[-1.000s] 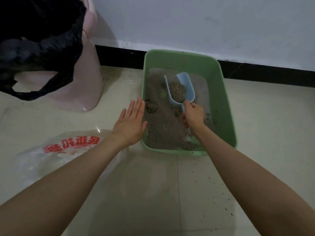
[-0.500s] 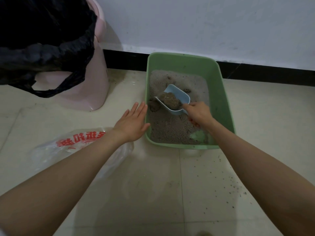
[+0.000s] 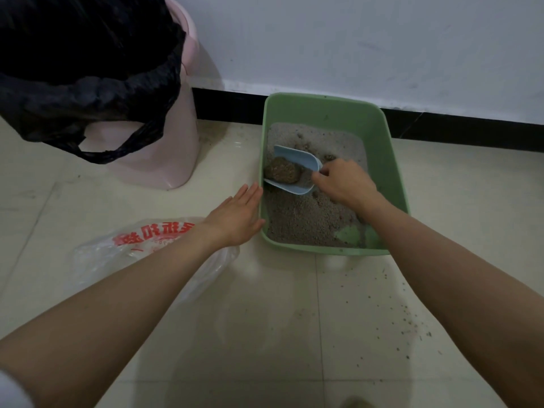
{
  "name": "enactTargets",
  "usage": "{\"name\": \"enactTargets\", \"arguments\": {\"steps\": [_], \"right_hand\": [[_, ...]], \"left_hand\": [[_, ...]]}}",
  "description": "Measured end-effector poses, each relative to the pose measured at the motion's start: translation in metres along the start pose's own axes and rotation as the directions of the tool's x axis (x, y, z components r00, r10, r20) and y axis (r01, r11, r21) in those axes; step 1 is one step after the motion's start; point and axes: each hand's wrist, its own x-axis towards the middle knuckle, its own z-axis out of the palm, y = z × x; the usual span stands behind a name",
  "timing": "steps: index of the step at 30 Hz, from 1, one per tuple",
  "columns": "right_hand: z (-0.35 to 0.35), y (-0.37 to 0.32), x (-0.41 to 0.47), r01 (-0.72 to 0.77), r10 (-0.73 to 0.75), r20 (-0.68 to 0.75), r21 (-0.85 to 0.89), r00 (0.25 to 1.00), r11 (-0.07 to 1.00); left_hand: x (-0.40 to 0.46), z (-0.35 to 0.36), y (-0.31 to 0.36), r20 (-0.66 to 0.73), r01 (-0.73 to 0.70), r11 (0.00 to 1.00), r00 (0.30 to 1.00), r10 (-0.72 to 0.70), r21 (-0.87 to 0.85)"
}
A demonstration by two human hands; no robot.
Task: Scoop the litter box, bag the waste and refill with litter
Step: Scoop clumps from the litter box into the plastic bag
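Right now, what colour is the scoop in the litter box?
Pale blue. The scoop, held by the right hand, shows best in the head view.

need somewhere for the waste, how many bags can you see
2. A black bag lines the pink bin at upper left. A clear bag with red print lies on the floor under the left forearm. Others may be out of view.

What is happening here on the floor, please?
A person is cleaning a green litter box that stands by the wall. The right hand holds a blue scoop with a brown clump lying in it. The left hand rests flat against the box's outer side. A pink bin lined with a black bag stands to the left, and a clear plastic bag lies on the floor.
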Motion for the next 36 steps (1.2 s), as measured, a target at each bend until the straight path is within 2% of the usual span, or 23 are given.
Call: {"name": "enactTargets", "arguments": {"steps": [7, 12, 14, 16, 19, 22, 24, 26, 27, 29, 32, 36], "right_hand": [[-0.002, -0.015, -0.003, 0.078, -0.097, -0.075, -0.223, 0.992, 0.972], [-0.001, -0.019, -0.007, 0.075, -0.096, -0.081, -0.23, 0.992, 0.97], [0.003, -0.012, -0.007, 0.032, -0.041, -0.064, -0.126, 0.997, 0.991], [0.009, -0.003, -0.01, -0.043, 0.045, -0.032, 0.049, 0.998, 0.998], [0.019, 0.004, -0.019, -0.147, 0.15, 0.016, 0.314, 0.989, 0.938], [0.031, 0.006, -0.024, -0.205, 0.207, 0.047, 0.455, 0.977, 0.867], [0.035, 0.006, -0.026, -0.257, 0.264, 0.07, 0.559, 0.962, 0.788], [0.034, 0.005, -0.027, -0.299, 0.326, 0.077, 0.633, 0.942, 0.714], [0.033, 0.003, -0.028, -0.306, 0.343, 0.077, 0.661, 0.936, 0.686], [0.029, 0.003, -0.03, -0.292, 0.355, 0.061, 0.706, 0.933, 0.645], [0.022, 0.004, -0.033, -0.272, 0.361, 0.042, 0.738, 0.932, 0.617], [0.01, -0.003, -0.045, -0.217, 0.293, 0.041, 0.769, 0.955, 0.601]], "left_hand": [[-0.001, -0.001, 0.0, -0.004, -0.015, 1.0, 1.0, 0.015, 0.006], [-0.006, -0.004, -0.006, 0.003, -0.036, 0.999, 0.999, 0.036, 0.015], [-0.008, -0.006, -0.013, 0.016, -0.008, 1.0, 1.0, 0.008, 0.023], [-0.012, -0.01, -0.022, 0.087, 0.06, 0.998, 0.994, -0.062, 0.025], [-0.024, -0.017, -0.042, 0.256, 0.141, 0.99, 0.957, -0.139, 0.007], [-0.039, -0.018, -0.062, 0.354, 0.247, 0.968, 0.909, -0.221, -0.031], [-0.048, -0.019, -0.071, 0.296, 0.281, 0.956, 0.909, -0.293, 0.084], [-0.052, -0.021, -0.076, 0.121, 0.289, 0.94, 0.942, -0.313, 0.18], [-0.052, -0.022, -0.077, 0.033, 0.308, 0.936, 0.948, -0.317, 0.172], [-0.048, -0.027, -0.078, -0.068, 0.345, 0.938, 0.937, -0.343, 0.019], [-0.036, -0.037, -0.07, -0.108, 0.339, 0.896, 0.918, -0.382, -0.285], [-0.023, -0.039, -0.068, -0.105, 0.346, 0.82, 0.894, -0.436, -0.455]]}}
